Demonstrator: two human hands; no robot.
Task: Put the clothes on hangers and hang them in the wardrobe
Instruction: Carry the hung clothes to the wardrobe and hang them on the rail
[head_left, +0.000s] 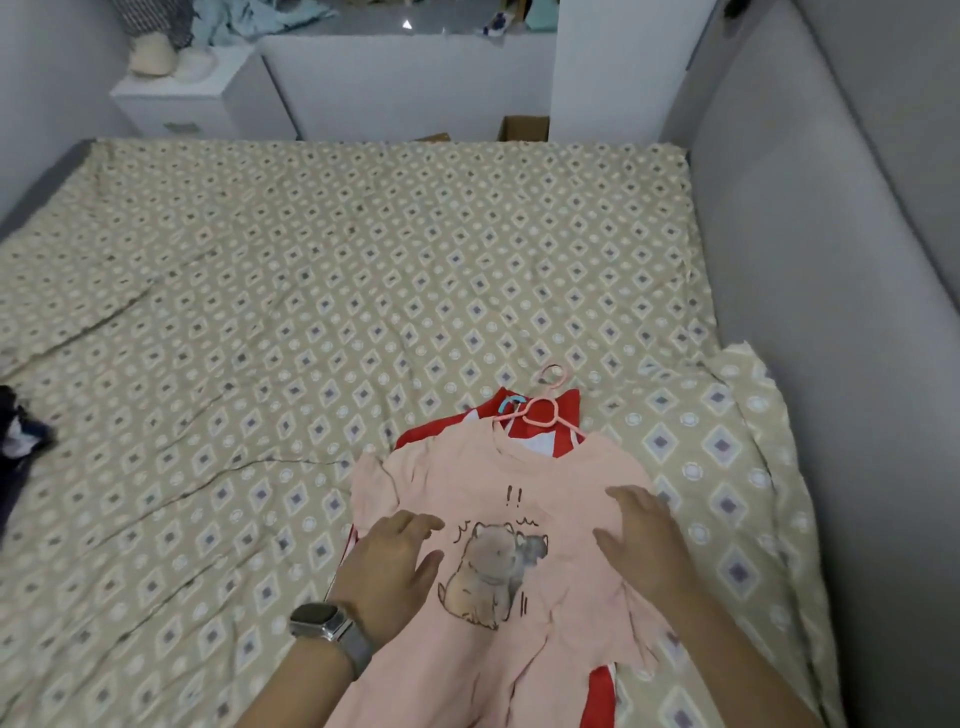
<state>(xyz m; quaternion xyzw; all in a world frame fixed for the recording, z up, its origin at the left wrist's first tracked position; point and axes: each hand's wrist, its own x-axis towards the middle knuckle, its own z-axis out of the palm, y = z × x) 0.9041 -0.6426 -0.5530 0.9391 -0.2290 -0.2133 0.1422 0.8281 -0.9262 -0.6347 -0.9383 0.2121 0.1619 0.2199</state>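
A pale pink cotton T-shirt printed with a cartoon cat (498, 525) lies spread flat, front side up, on a bed covered by a beige sheet patterned with small diamonds (322, 291), towards the near right part of the bed. Its neckline sits on a pink plastic hanger (540, 410) whose hook points away from the person, and a light blue hook (511, 401) shows just beside it. Under the T-shirt lies a red garment with white stripes (519, 423), peeping out above the collar and again at the lower right edge. The left hand (392, 564), with a grey-strapped wristwatch (332, 631) on its wrist, rests palm down on the shirt's left side, fingers loosely spread and gripping nothing. The right hand (641, 538) lies flat on the shirt's right side, fingers extended, likewise holding nothing. A dark bundle of clothing (18, 441) sits at the far left edge of the bed. Beyond the bed stands a white bedside cabinet (182, 106), and a grey padded headboard (810, 260) runs along the right.
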